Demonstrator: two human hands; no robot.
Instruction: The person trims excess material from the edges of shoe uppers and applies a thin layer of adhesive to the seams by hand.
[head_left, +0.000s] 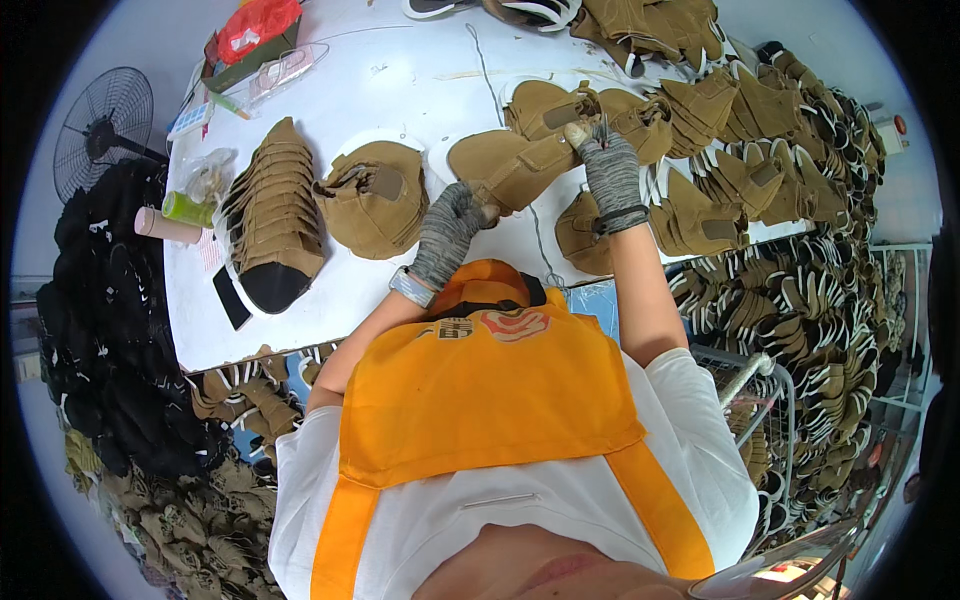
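A tan shoe upper (510,165) with a strap is held above the white table (400,80). My left hand (450,225), in a grey glove, grips its near end. My right hand (608,170), also gloved, pinches the strap end together with a small metal tool whose tip shows above my fingers. A single tan upper (375,195) lies just left of my left hand. More tan uppers (560,105) lie directly behind the held one.
A stacked row of tan uppers (272,210) stands at the left. A large heap of uppers (790,200) fills the right side. A green cup (185,208), a red-topped box (250,40) and a black fan (100,125) are at far left. A wire basket (760,390) is at my right.
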